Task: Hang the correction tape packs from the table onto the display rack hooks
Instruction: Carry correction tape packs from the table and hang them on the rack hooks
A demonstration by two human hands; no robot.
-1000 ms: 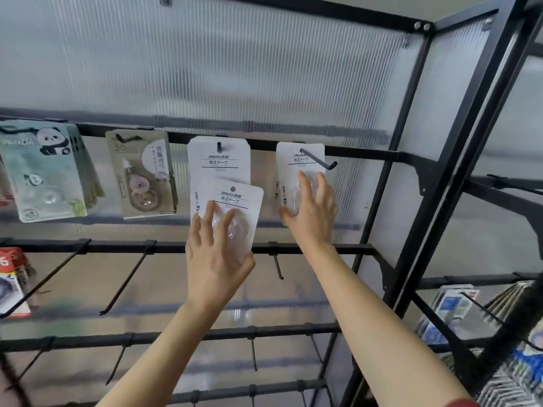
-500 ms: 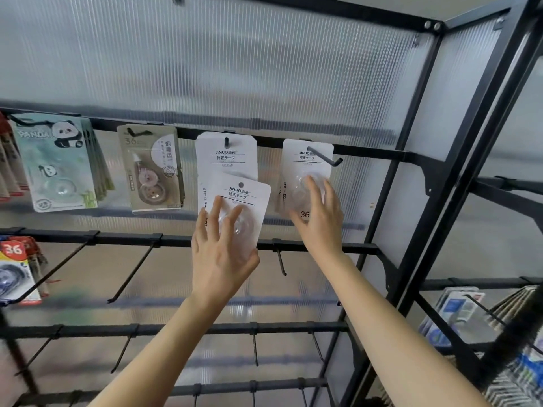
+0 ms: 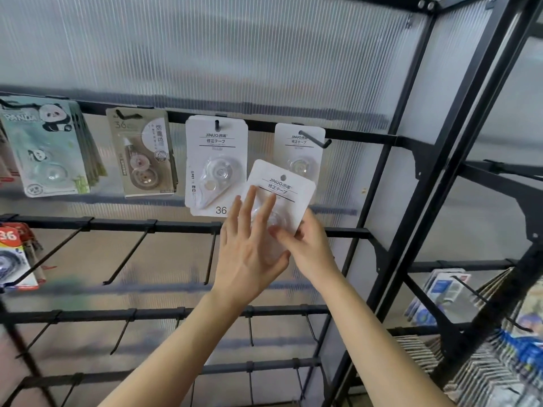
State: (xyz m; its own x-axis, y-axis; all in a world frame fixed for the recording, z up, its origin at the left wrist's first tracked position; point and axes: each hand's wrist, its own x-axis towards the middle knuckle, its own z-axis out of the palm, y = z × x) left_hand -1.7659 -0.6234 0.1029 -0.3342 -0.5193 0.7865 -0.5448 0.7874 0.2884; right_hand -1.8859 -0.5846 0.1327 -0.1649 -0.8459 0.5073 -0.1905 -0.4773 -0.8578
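Note:
I hold one white correction tape pack [image 3: 282, 191] tilted in front of the rack, below the top row of hooks. My left hand [image 3: 249, 248] lies against its front with fingers straight and the thumb under its lower edge. My right hand [image 3: 308, 248] pinches the pack's lower right corner. Behind it a white pack [image 3: 299, 148] hangs on the right hook [image 3: 316, 141]. A stack of the same white packs [image 3: 216, 163] hangs on the hook to the left.
A beige tape pack [image 3: 142, 154] and panda packs [image 3: 47, 148] hang further left on the top bar. Bare black hooks [image 3: 129, 254] jut from the lower bars. The rack's black corner post [image 3: 411, 160] stands at right, with more goods [image 3: 458, 304] lower right.
My right hand left the pack hanging on the right hook and came down to the loose pack. My left hand carried that pack rightward, uncovering the hung stack.

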